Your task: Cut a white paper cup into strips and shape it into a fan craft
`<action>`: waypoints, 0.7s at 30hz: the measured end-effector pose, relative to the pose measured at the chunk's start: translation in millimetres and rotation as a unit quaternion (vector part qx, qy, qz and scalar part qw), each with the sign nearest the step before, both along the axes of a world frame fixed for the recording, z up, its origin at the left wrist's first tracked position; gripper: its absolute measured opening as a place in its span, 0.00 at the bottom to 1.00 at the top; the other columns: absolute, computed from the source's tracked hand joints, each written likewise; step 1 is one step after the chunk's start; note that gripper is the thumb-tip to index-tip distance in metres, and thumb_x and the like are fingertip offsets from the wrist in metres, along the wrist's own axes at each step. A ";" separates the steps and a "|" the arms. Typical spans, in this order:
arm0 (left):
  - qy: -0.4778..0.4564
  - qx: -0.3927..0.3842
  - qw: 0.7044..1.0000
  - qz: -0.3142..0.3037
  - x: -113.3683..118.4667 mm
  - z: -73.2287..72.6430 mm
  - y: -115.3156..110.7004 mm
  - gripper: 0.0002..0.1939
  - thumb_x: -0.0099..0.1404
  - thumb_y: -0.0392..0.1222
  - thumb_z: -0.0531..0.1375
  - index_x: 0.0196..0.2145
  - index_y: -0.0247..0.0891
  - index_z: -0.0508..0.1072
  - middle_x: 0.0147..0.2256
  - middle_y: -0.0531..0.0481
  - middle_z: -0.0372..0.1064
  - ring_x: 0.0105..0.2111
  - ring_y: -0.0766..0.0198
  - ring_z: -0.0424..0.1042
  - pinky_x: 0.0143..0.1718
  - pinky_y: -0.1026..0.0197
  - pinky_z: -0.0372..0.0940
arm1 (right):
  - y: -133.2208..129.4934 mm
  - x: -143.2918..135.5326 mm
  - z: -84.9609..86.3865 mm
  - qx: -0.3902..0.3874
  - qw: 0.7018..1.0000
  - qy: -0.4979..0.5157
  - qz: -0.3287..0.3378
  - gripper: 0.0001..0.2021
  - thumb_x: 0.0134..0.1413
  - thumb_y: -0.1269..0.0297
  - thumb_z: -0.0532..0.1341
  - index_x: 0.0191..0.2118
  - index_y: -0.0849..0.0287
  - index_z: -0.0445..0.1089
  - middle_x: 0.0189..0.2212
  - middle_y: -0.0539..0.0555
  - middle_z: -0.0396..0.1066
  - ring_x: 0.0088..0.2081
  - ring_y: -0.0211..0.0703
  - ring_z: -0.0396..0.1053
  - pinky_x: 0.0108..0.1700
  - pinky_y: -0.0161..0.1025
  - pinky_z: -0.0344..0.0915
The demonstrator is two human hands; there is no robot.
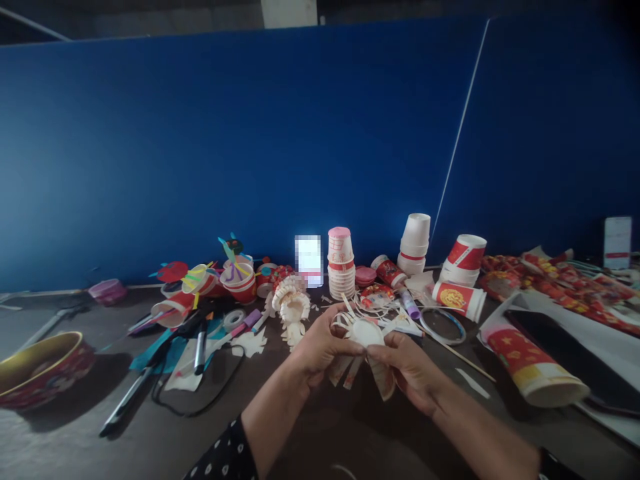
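Centrally, the cut cup (pixel 367 333) hangs above the table (pixel 320 443), its strips splayed, pinched between thumb and fingers by the left hand (pixel 323 347) and the right hand (pixel 411 371). Beyond stand stacked cups (pixel 341 263); a bowl (pixel 47 373) sits far left, a phone (pixel 575 357) right.

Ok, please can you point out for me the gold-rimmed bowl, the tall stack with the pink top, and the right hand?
Bowl (pixel 63 365): head view, outer wall.
Stack (pixel 342 283): head view, lower cups.
Right hand (pixel 411 369): head view, middle.
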State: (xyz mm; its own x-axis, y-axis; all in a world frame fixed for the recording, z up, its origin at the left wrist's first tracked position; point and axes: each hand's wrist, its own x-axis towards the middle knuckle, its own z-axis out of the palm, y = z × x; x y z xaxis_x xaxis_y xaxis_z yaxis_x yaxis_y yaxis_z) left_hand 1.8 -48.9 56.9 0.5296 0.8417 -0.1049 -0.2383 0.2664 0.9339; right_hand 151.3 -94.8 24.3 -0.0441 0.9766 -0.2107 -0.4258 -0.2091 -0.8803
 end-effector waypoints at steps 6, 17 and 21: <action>-0.023 0.010 0.999 0.021 7.0 -3.2 -3.4 0.32 0.34 0.24 0.66 0.41 0.34 0.67 0.27 0.51 0.71 0.26 0.65 0.69 0.27 0.67 0.63 | 0.6 -0.3 -7.0 0.025 0.999 -0.024 0.002 0.16 0.26 0.63 0.72 0.24 0.63 0.68 0.19 0.49 0.69 0.24 0.40 0.67 0.29 0.36 0.62; -0.005 -0.060 0.996 0.062 -8.4 1.4 14.1 0.32 0.44 0.39 0.69 0.47 0.38 0.64 0.30 0.51 0.70 0.27 0.65 0.70 0.28 0.64 0.64 | 0.0 2.5 -2.3 0.051 0.998 -0.006 0.046 0.13 0.30 0.61 0.71 0.23 0.63 0.70 0.17 0.49 0.69 0.18 0.35 0.63 0.22 0.32 0.60; 0.016 -0.159 0.976 0.150 -6.4 -6.7 23.8 0.20 0.56 0.54 0.59 0.38 0.34 0.68 0.29 0.49 0.69 0.25 0.66 0.68 0.26 0.64 0.63 | 0.7 2.1 -1.7 0.070 0.997 0.003 0.032 0.12 0.34 0.59 0.70 0.20 0.62 0.71 0.14 0.48 0.66 0.17 0.33 0.61 0.22 0.31 0.60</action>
State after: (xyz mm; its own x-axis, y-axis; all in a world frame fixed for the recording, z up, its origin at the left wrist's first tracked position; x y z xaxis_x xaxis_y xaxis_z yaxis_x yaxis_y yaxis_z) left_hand -4.5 -25.0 50.2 0.2572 0.8802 -0.3989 -0.3211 0.4672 0.8238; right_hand 153.4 -94.2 22.6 -0.1087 0.9914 -0.0729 -0.4208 -0.1124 -0.9002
